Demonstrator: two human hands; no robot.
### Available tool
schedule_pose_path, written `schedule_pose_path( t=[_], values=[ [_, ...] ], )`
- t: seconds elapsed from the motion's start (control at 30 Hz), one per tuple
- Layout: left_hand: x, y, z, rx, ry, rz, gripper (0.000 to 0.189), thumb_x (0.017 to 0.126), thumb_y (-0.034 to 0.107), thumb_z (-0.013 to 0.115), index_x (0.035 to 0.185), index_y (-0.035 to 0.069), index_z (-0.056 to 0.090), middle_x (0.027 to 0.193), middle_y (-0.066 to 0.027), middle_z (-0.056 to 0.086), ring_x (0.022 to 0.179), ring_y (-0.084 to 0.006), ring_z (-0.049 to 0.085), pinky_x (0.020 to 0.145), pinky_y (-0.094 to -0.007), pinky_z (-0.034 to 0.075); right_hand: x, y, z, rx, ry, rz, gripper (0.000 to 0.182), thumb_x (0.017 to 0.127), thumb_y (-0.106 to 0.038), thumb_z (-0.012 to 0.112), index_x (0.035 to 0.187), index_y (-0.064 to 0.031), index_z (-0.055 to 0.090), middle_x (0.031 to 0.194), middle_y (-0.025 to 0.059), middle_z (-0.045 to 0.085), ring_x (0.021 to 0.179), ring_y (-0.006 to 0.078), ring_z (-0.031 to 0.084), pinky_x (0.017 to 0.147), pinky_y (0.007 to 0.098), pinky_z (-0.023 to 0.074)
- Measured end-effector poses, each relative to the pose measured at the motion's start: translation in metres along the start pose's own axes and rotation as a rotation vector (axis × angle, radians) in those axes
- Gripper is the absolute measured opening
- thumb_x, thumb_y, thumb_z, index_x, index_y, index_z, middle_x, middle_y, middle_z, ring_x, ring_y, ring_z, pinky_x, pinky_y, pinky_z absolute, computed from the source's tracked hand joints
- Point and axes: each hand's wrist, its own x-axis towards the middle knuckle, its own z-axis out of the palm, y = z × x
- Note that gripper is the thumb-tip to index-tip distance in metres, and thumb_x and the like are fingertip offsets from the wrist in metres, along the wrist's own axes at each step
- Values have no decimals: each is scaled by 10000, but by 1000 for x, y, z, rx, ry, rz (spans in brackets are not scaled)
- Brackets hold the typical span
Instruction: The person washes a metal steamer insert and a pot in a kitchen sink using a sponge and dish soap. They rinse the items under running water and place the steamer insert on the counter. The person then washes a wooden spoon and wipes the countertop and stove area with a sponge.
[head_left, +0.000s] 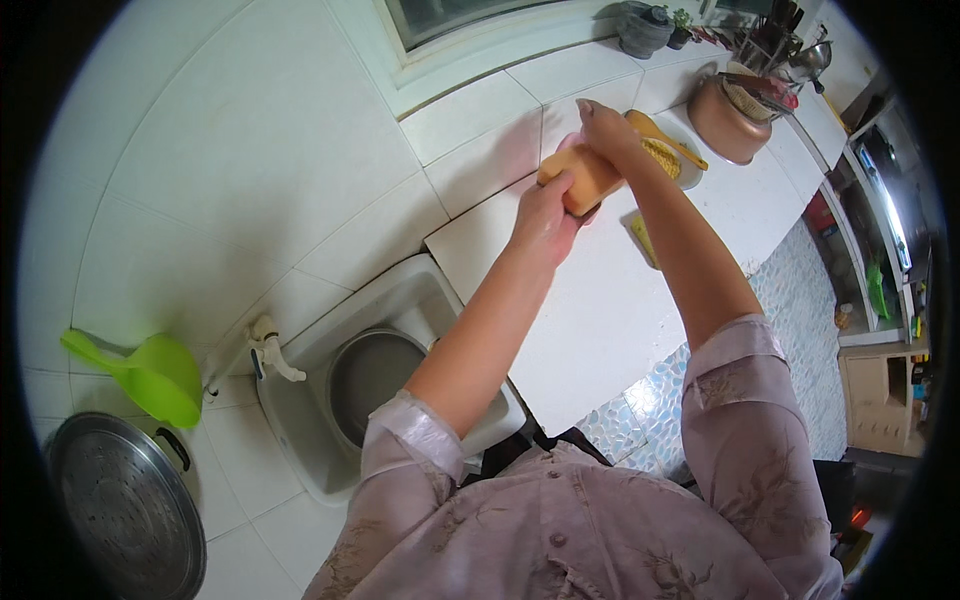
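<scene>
My left hand (544, 214) grips a block-shaped orange object (583, 176), possibly a plastic container, above the white countertop (592, 330). A bit of pink (570, 141) shows behind it; its shape is mostly hidden. At the object's far end is my right hand (611, 133), fingers bent; whether it holds anything cannot be made out. Just beyond the right wrist stands a white bowl (694, 176) of yellow corn kernels (661, 157), a wooden spatula (664, 139) lying across it. Partly behind the right forearm lies a yellow-green piece (642, 241), perhaps a corn cob.
A grey sink (300, 442) holds a round basin (379, 382) under a white tap (271, 352). On the left are a green dipper (154, 375) and a perforated metal steamer tray (127, 510). A copper-coloured pot (724, 124) stands far right, near a stone mortar (643, 31).
</scene>
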Motion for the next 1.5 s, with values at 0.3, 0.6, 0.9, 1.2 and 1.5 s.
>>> schedule_pose_path(
  t=[0.3,0.6,0.9,1.2,1.5],
  values=[
    [-85,36,-91,461,-22,65,410,880,263,490,1230,90,364,1183,-36,441,1081,-140,439,908,-312,358,-171,-22,41,1040,-123,161,540,872,-461,431,1112,18,499,1018,105,549,969,144,499,812,280,419],
    [-153,33,-169,477,536,401,266,899,318,441,932,64,508,864,8,504,806,-97,461,729,-243,389,-239,-104,135,1472,-427,581,407,908,-384,376,996,-26,550,919,70,573,840,159,544,750,295,441],
    [-185,44,-252,1405,1050,373,358,834,329,489,679,10,534,642,-198,539,581,-382,491,543,-390,415,-310,-175,228,1272,-594,657,368,890,-376,402,857,-41,550,758,39,516,671,145,490,625,286,419],
    [-230,49,-287,1350,999,381,260,803,264,497,692,36,554,665,-178,565,624,-357,547,556,-422,420,-342,-198,263,1264,-774,616,363,877,-369,448,1028,-48,525,961,57,555,871,144,529,755,286,429],
    [-242,49,-294,1355,1037,329,190,762,217,519,653,61,530,667,-175,573,618,-356,556,517,-425,423,-345,-218,248,1262,-894,760,394,875,-369,447,1058,-22,490,967,69,538,886,165,517,773,295,425]
  ],
)
